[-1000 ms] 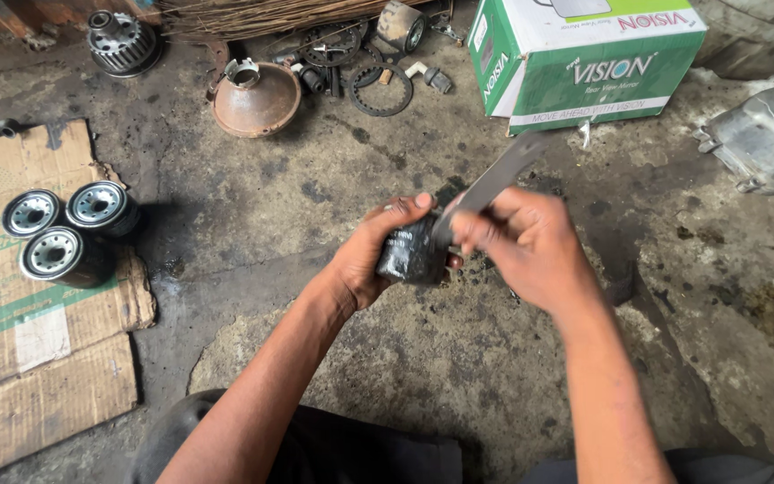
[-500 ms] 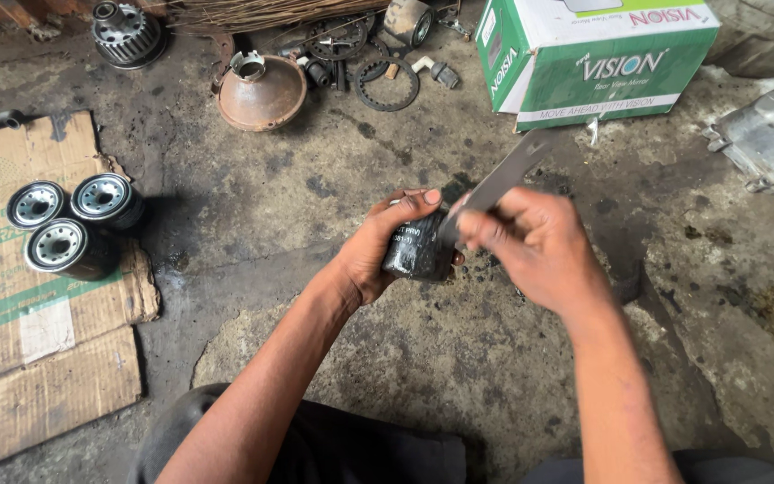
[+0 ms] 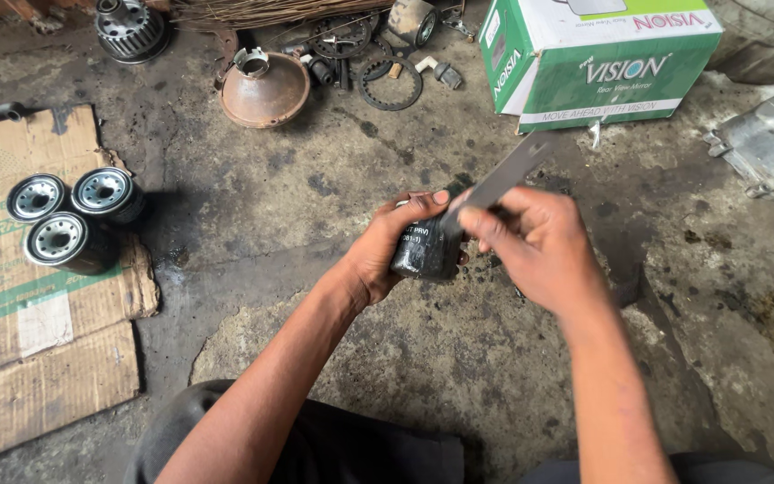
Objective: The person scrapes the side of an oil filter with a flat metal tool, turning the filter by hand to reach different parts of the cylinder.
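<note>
Small black canister point(image 3: 423, 249), an oil-filter sort of can, held above the stained concrete floor point(image 3: 315, 179), in the middle of the view. Left hand point(image 3: 387, 246) wraps it from the near side, grip clenched around the body, thumb laid over the top edge. Right hand point(image 3: 539, 246) is closed on the low end of a flat grey metal strip point(image 3: 505, 175); the strip rises away from that grip, up and to the right, and its lower end meets the canister's top rim just beside the left thumb. Whether it is wedged under the rim or only resting there cannot be told. Against the frames a second ago and half a second ago: both hands hold the same way, canister and strip at much the same angle, only a slight shift in the view, so the work at the rim looks ongoing rather than finished. Left of the left grip, well apart, three like canisters point(image 3: 69, 215) stand on flattened cardboard point(image 3: 38, 358). Beyond both grips: a rusty cone-shaped part point(image 3: 266, 88), a toothed ring point(image 3: 390, 82), a gear point(image 3: 129, 25). Beyond the right grip, a green and white box point(image 3: 602, 63); further right, a grey metal casing point(image 3: 768, 148).
</note>
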